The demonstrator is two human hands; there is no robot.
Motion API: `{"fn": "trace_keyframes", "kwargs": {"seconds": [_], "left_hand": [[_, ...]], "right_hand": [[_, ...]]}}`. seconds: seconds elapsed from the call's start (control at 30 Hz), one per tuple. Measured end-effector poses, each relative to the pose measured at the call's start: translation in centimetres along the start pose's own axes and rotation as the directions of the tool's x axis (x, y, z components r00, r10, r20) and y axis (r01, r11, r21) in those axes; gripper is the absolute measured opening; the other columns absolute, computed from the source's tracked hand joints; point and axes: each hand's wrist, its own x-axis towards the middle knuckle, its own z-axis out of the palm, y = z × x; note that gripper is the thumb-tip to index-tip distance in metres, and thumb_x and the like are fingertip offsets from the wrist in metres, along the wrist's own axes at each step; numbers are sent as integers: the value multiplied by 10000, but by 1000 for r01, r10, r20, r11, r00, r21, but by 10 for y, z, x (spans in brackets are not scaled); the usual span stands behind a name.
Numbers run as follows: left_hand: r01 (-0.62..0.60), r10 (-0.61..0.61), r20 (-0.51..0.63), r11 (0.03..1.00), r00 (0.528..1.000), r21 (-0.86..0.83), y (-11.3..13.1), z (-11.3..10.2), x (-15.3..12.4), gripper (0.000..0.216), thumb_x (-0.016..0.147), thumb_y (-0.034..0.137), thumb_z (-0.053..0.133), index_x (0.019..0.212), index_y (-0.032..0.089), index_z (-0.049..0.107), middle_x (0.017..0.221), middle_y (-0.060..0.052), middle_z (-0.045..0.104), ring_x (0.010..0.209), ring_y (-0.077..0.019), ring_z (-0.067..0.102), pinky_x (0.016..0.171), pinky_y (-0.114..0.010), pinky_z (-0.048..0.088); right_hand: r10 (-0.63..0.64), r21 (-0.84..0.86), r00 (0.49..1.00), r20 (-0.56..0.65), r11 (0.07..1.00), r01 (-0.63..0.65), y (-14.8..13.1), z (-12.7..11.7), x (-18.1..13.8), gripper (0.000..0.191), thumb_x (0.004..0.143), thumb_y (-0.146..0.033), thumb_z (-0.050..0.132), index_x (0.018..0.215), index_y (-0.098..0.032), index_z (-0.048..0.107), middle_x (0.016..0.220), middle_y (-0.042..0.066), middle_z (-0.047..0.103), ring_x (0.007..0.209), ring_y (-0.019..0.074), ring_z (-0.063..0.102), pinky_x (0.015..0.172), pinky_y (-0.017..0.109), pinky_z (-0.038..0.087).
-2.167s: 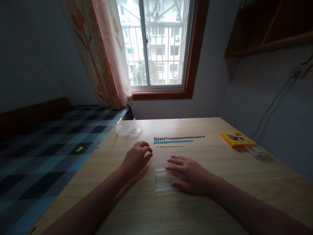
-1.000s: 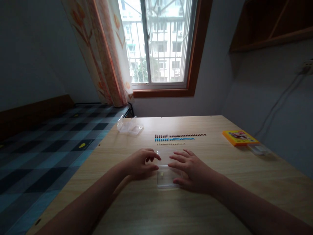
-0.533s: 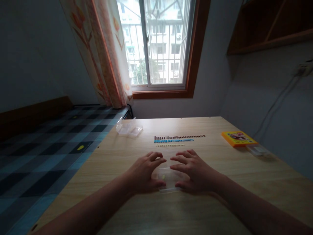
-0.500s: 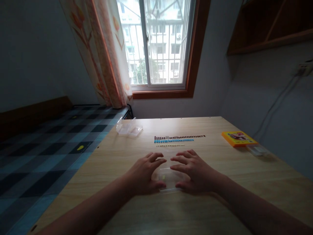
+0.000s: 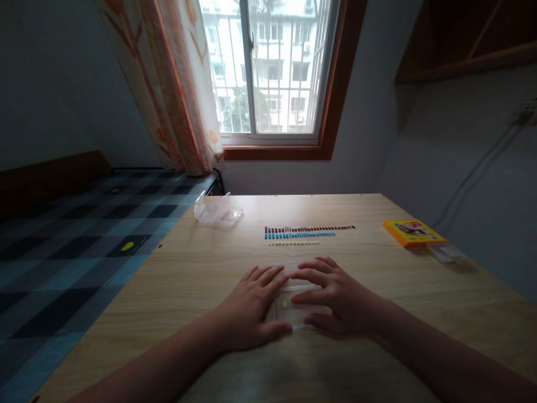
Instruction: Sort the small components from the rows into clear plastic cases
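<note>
Left hand (image 5: 254,305) and right hand (image 5: 339,296) bracket clear plastic case (image 5: 297,313)

Both curve around it; whether either grips it cannot be told. Case lies between them, over the desk (image 5: 226,252). Beyond the case: brown row (image 5: 305,229), blue row (image 5: 300,235), pale row (image 5: 292,244) of small pieces.

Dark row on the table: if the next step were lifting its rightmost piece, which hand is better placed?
Probably the right hand: it is nearer the rightmost piece, while the left hand sits farther away, at the left end of the clear box.
</note>
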Motion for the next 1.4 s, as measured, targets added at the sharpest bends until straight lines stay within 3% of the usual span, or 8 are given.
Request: {"fn": "trace_keyframes", "kwargs": {"seconds": [0.27,0.5,0.77,1.0,1.2,1.4], "left_hand": [[-9,9,-6,1000,1000,-29,3,7,-2,929,838,597,708,1593,225,314,1632,-152,367,1497,-385,342,1229,-646,202],[-16,13,-41,997,999,-79,0,7,0,901,797,669,729,1531,242,428,1617,-164,390,1493,-390,347,1222,-642,211],[20,-24,-46,995,999,-99,0,8,0,915,781,694,728,1507,206,458,1588,-190,427,1469,-405,384,1210,-694,167],[19,-22,-31,995,999,-101,-1,7,1,926,780,690,736,1523,223,440,1597,-188,415,1483,-399,362,1215,-692,139],[21,-24,-27,995,999,-97,0,7,1,926,772,672,752,1515,212,447,1598,-182,416,1486,-399,357,1222,-682,143],[42,-43,-7,994,999,-96,2,5,2,961,768,706,732,1525,203,420,1618,-185,380,1500,-384,338,1230,-672,134]], "right_hand": [[11,-1,998,58,1000,-11,-12,7,3,372,915,-582,619,1193,-366,737,1494,68,527,1411,330,433,1237,592,131],[64,9,993,96,998,-65,-10,6,3,387,909,-534,651,1253,-369,712,1693,26,242,1543,411,196,1221,681,67],[116,110,980,164,985,-135,-12,8,2,425,1004,-561,489,1349,-362,638,1728,9,44,1578,377,13,1219,683,5],[101,101,980,174,988,-120,-12,6,4,474,991,-572,513,1413,-367,581,1729,13,25,1579,375,7,1223,671,-22],[110,96,982,156,987,-126,-13,7,3,431,1001,-587,478,1314,-354,659,1728,3,15,1579,369,-15,1219,667,-42],[132,96,973,188,984,-151,-16,8,5,437,1003,-576,491,1342,-346,644,1725,26,13,1576,386,-4,1214,674,-33]]}}
